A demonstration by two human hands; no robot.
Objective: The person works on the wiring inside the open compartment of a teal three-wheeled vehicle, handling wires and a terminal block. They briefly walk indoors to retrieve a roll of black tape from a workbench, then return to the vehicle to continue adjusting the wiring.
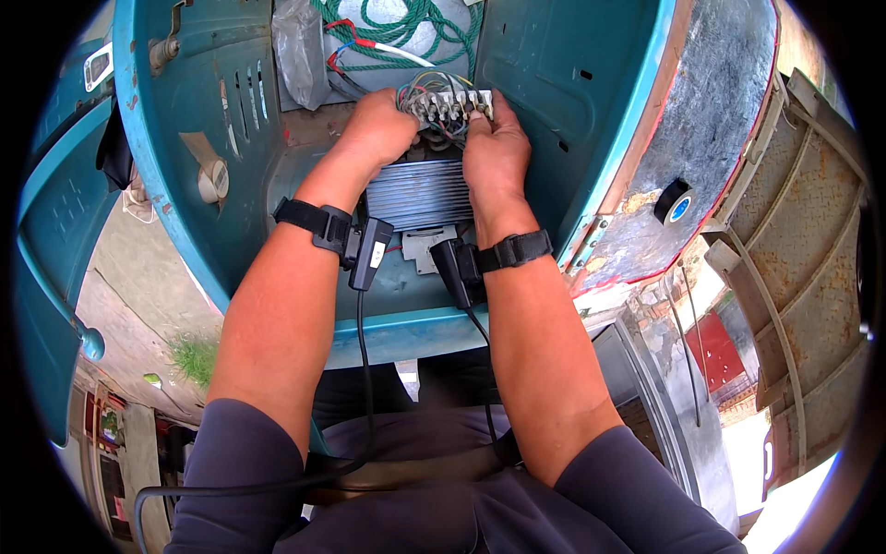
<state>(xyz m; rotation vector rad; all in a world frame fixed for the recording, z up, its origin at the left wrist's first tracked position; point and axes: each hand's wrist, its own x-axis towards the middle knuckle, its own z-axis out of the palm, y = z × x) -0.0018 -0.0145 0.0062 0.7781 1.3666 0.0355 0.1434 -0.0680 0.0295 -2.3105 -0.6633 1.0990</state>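
Observation:
A pale block of wire terminals with several coloured wires looped above it sits near the top middle, inside a teal metal compartment. My right hand grips its right end, thumb on the front and fingers behind. At its left end my left hand is closed, fingers curled in by the wires; what they hold is hidden. Just below both hands lies a finned grey metal box, with a white bracket at its near side. Both wrists carry a strapped black device with a cable.
Teal walls rise on both sides. Green rope and a clear plastic bag lie at the back. A pale tape roll hangs on the left wall; a black tape roll rests on the right ledge.

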